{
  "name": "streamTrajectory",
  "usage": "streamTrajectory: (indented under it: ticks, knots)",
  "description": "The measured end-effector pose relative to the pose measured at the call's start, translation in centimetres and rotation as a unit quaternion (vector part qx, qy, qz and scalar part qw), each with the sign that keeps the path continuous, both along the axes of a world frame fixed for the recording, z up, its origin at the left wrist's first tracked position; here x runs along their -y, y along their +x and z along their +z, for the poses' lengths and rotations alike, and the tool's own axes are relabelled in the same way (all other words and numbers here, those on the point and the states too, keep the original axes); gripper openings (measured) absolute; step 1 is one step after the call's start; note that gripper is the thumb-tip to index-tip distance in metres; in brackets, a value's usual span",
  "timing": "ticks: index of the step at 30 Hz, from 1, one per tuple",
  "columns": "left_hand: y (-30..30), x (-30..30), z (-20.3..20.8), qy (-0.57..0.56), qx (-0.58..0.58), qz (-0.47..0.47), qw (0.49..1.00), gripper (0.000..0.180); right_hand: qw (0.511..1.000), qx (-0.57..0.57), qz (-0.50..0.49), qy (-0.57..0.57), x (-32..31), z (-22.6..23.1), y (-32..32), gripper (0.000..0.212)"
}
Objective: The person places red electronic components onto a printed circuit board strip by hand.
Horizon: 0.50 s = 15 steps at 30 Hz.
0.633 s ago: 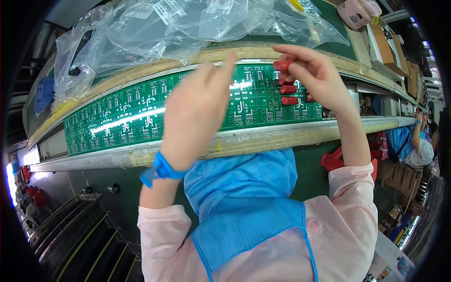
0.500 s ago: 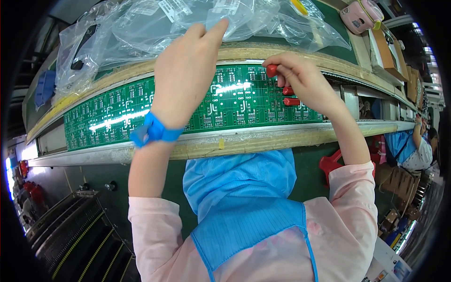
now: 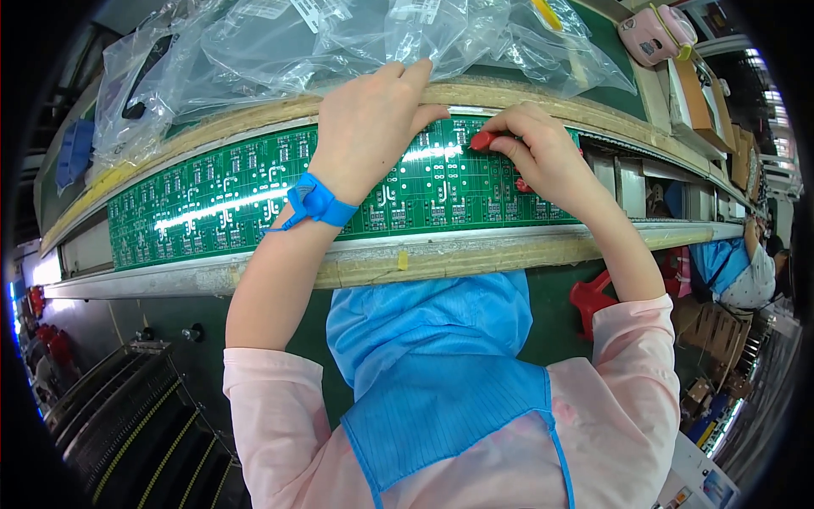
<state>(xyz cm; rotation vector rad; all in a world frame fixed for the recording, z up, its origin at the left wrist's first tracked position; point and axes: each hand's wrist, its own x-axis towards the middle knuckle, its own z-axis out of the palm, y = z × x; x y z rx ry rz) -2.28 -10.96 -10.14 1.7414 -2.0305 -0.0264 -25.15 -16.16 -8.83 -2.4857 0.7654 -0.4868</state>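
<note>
A long panel of green circuit boards [image 3: 212, 204] lies between two rails in front of me. My right hand [image 3: 538, 148] pinches a small red electronic component [image 3: 484, 141] between thumb and fingers, just over the far part of the panel. The component is tilted, with a thin tip pointing left. More red components [image 3: 523, 184] sit on the boards under this hand, mostly hidden by it. My left hand [image 3: 369, 127] wears a blue wrist strap [image 3: 318, 202] and reaches across the panel. Its thumb and fingers are apart near the far rail, with nothing seen in them.
Clear plastic bags [image 3: 271, 51] with labels lie beyond the far rail [image 3: 229, 119]. The near rail [image 3: 475, 246] runs along my side. A pink case [image 3: 657, 36] and cardboard boxes [image 3: 704, 106] stand at far right. Below right is a red stool [image 3: 591, 301]. Another person [image 3: 738, 271] sits farther right.
My left hand has moved right and nearer, and its thumb now sticks out. My right hand has turned the red component from upright to tilted and brought it slightly left and nearer.
</note>
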Motion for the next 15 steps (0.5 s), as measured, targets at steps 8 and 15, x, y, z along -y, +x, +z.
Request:
streamTrajectory:
  ticks: [8,15]
  knots:
    - [0.1,0.2,-0.4,0.042,-0.008,-0.013,0.999,0.06,0.999,-0.039,-0.026,-0.022,0.1,-0.1,-0.6,0.011]
    - [-0.4,0.4,-1.6,0.028,-0.018,-0.022,0.999,0.067,0.999,-0.032,-0.011,-0.024,0.0,-0.2,-0.5,0.012]
